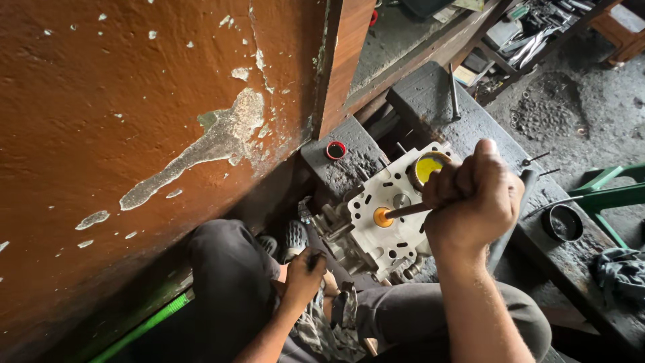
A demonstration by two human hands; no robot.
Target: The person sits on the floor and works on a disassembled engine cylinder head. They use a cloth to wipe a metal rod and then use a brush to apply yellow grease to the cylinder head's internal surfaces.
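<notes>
Gripping a wooden stick [410, 210], the right hand [474, 202] presses its orange cup [382, 216] into the engine head [390, 208] on the table [430, 101]; left hand [304, 272] clenches something dark. Tilting the stick could pop the cup loose.

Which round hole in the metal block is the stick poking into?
The orange one, nearer the person's knees. The stick in the right hand touches it; the bigger yellow one sits free.
</notes>
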